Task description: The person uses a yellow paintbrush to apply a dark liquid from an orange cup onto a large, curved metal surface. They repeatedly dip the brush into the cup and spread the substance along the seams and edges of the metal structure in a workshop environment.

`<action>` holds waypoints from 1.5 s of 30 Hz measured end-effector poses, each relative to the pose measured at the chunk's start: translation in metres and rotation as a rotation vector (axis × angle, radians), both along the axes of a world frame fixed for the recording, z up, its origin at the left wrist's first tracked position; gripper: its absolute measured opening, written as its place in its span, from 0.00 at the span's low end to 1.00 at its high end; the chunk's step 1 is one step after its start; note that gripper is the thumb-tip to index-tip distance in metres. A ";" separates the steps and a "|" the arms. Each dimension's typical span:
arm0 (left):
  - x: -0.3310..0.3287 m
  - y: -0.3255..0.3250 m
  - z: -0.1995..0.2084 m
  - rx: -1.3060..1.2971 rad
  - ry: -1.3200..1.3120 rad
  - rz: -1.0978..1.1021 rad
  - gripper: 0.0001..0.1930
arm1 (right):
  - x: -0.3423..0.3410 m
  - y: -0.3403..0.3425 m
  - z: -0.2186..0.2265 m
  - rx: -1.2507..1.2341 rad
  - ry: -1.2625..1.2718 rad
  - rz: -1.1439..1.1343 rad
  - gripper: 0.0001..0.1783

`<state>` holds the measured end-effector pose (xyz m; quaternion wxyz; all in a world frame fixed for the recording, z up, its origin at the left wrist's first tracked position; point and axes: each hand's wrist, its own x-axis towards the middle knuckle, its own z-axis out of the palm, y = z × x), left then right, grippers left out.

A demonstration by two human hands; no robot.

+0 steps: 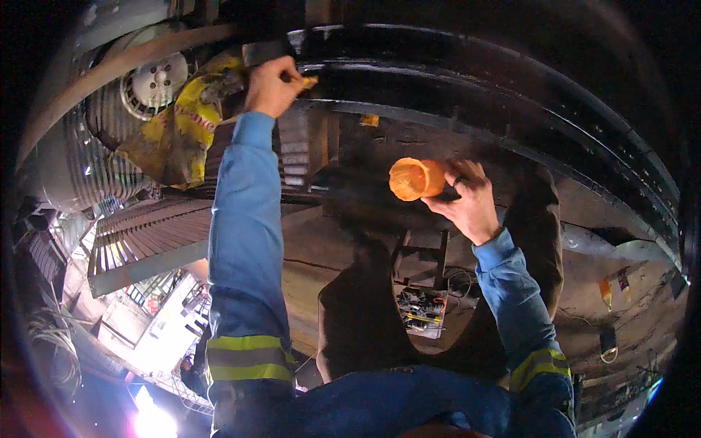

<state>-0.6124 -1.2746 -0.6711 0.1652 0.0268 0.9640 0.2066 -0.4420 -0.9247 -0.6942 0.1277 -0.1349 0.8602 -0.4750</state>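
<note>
My left hand (272,86) is raised at the upper middle, its fingers pinched on a small yellow piece (309,82) whose kind I cannot make out. Just beyond it runs a long, glossy black metal beam (438,79), but whether the piece touches the beam I cannot tell. Lower and to the right, my right hand (471,201) is closed around the back end of an orange cup (432,177). The cup lies tilted, its uneven mouth facing left and its inner wall orange too. A dark band shows on one finger of that hand.
A crumpled yellow bag (191,131) lies left of my left hand, near a round wheel-like part (155,84). Slatted metal (153,226) stretches below it. A box of mixed small items (422,310) sits low between my arms. Bright light glares at lower left.
</note>
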 end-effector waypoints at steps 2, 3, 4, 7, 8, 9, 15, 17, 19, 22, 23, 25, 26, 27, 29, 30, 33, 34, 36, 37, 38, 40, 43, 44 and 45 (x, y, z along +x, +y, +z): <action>0.006 0.055 0.006 -0.082 -0.003 -0.082 0.10 | 0.002 0.003 -0.005 0.014 0.012 0.006 0.31; 0.005 0.079 0.014 -0.019 -0.073 -0.070 0.11 | 0.000 0.005 -0.005 0.016 -0.004 0.009 0.32; 0.006 0.091 0.008 0.112 -0.107 -0.092 0.11 | -0.001 0.006 -0.003 0.011 -0.019 0.016 0.32; -0.006 0.123 0.009 0.403 -0.274 0.135 0.06 | -0.002 0.008 -0.003 0.003 -0.052 0.034 0.33; -0.014 0.124 0.012 0.552 -0.319 0.230 0.07 | -0.002 0.009 -0.003 0.004 -0.058 0.038 0.33; -0.017 0.125 0.010 0.606 -0.339 0.290 0.07 | -0.003 0.010 -0.003 0.005 -0.049 0.034 0.33; 0.006 0.156 0.006 0.602 -0.398 0.252 0.06 | -0.003 0.014 -0.003 -0.015 -0.012 0.021 0.32; 0.020 0.174 0.001 0.850 -0.396 0.279 0.08 | 0.001 0.013 -0.004 -0.009 -0.031 0.041 0.30; 0.030 0.178 -0.003 0.710 -0.333 0.138 0.07 | 0.001 0.013 -0.002 -0.001 -0.024 0.042 0.30; 0.051 0.155 0.006 0.405 -0.042 0.047 0.07 | 0.001 0.016 0.000 -0.009 -0.026 0.035 0.29; 0.059 0.148 0.013 0.320 0.074 0.054 0.06 | 0.002 0.018 -0.001 -0.013 -0.023 0.025 0.28; 0.081 0.136 0.026 0.266 0.299 0.154 0.06 | 0.000 0.019 0.001 -0.045 -0.064 -0.010 0.30; 0.093 0.128 0.029 0.241 0.409 0.187 0.06 | -0.001 0.021 0.005 -0.071 -0.108 -0.033 0.31; 0.103 0.120 0.034 0.213 0.520 0.222 0.07 | -0.001 0.021 0.006 -0.097 -0.153 -0.055 0.33; 0.119 0.115 0.046 0.403 0.455 0.364 0.09 | 0.001 0.024 0.004 -0.065 -0.064 -0.102 0.33; 0.126 0.110 0.057 0.498 0.422 0.436 0.10 | -0.004 0.024 0.001 -0.072 -0.033 -0.118 0.33; 0.147 0.083 0.122 0.799 0.298 0.221 0.12 | -0.004 0.021 -0.001 -0.064 0.039 -0.152 0.34; 0.146 0.083 0.131 0.809 0.239 0.118 0.12 | -0.003 0.019 0.001 -0.053 0.052 -0.136 0.34; 0.143 0.093 0.136 0.794 0.121 -0.065 0.11 | -0.001 0.013 0.006 -0.047 0.082 -0.097 0.34; 0.137 0.103 0.134 0.762 0.059 -0.150 0.10 | -0.001 0.009 0.009 -0.059 0.099 -0.078 0.35; 0.137 0.109 0.126 0.685 0.073 -0.210 0.10 | -0.002 0.004 0.011 -0.066 0.119 -0.056 0.35; 0.143 0.118 0.109 0.536 0.071 -0.287 0.10 | -0.002 -0.005 0.011 -0.092 0.120 -0.008 0.35; 0.151 0.117 0.109 0.618 -0.003 -0.241 0.08 | 0.001 -0.015 0.012 -0.079 0.110 0.039 0.34; 0.151 0.106 0.109 0.660 -0.009 -0.171 0.08 | 0.003 -0.019 0.013 -0.067 0.104 0.051 0.33; 0.151 0.095 0.109 0.702 -0.015 -0.100 0.08 | 0.002 -0.021 0.014 -0.069 0.117 0.051 0.33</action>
